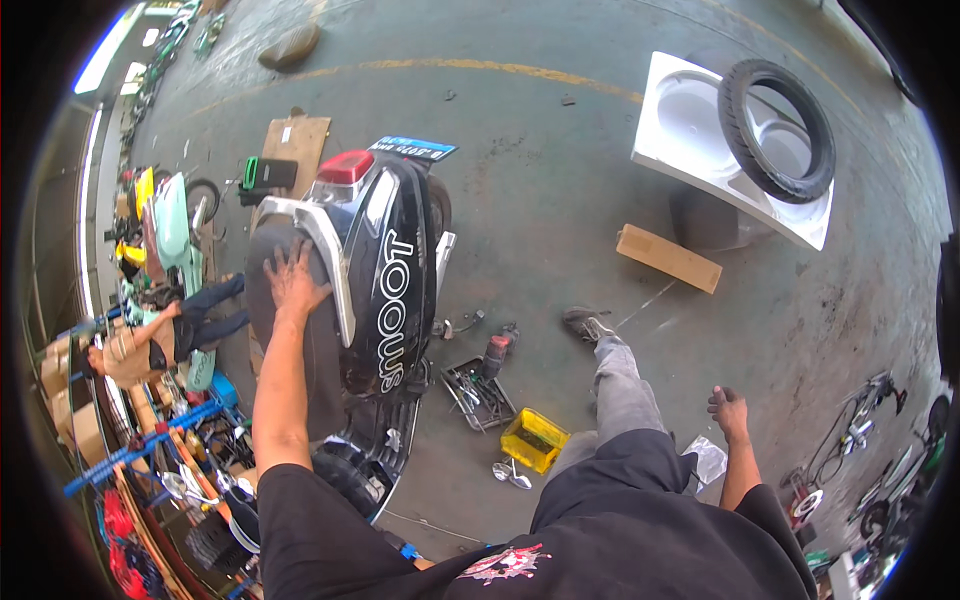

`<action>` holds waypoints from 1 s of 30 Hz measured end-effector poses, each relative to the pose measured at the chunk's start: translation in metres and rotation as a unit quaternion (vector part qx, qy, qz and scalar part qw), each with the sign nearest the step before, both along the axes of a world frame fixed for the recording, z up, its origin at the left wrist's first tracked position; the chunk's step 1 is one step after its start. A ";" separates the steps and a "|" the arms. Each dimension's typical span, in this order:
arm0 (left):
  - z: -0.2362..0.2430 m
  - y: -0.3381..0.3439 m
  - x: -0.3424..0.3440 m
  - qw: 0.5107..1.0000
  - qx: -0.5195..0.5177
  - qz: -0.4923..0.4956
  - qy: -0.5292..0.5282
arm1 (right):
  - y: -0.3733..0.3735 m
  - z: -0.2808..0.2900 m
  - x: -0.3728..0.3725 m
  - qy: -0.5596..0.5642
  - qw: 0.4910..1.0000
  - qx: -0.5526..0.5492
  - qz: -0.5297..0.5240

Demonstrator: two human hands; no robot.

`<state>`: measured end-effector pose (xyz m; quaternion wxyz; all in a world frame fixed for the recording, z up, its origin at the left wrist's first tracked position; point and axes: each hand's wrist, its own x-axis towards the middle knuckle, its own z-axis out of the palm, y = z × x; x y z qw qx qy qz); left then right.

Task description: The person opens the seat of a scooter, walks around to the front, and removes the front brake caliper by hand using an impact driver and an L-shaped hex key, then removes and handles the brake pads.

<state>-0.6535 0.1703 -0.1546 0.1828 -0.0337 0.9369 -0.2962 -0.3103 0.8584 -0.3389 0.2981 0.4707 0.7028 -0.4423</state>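
Note:
A black scooter with a grey grab rail and a red tail light stands to my left. My left hand lies flat on its dark seat, fingers spread. Out to my right, my right hand hangs away from my body with its fingers curled in. Nothing shows in it. A clear plastic bag is near my right forearm. Between the scooter and my leg are a tray of tools, a red and black power tool and a yellow basket.
At the far right a tyre rests on a white moulded panel, with a cardboard box nearby. A green and black case sits beyond the seat. Another person is among parts and shelving at left. Cables and parts line the right.

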 end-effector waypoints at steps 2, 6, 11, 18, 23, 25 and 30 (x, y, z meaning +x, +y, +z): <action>-0.007 -0.009 -0.001 1.000 0.004 0.017 -0.002 | 0.006 -0.006 0.024 -0.015 1.000 0.000 -0.027; 0.004 0.004 -0.003 1.000 0.004 0.007 -0.023 | 0.005 0.005 0.051 -0.040 0.996 -0.007 -0.076; 0.012 0.007 0.003 0.999 0.037 0.025 -0.011 | 0.008 0.000 0.067 -0.016 0.993 -0.024 -0.116; 0.023 0.081 0.152 0.914 0.353 0.058 0.193 | -0.011 -0.028 0.050 0.005 0.988 -0.101 -0.116; -0.060 0.150 0.396 0.789 0.490 0.363 0.071 | -0.021 -0.020 -0.009 0.061 0.992 -0.109 -0.015; -0.069 0.205 0.483 0.686 0.510 0.519 -0.013 | -0.010 -0.009 -0.030 0.096 0.989 -0.115 0.018; -0.167 0.262 0.771 0.568 0.457 0.681 -0.074 | 0.004 -0.005 -0.055 0.155 0.969 -0.149 0.123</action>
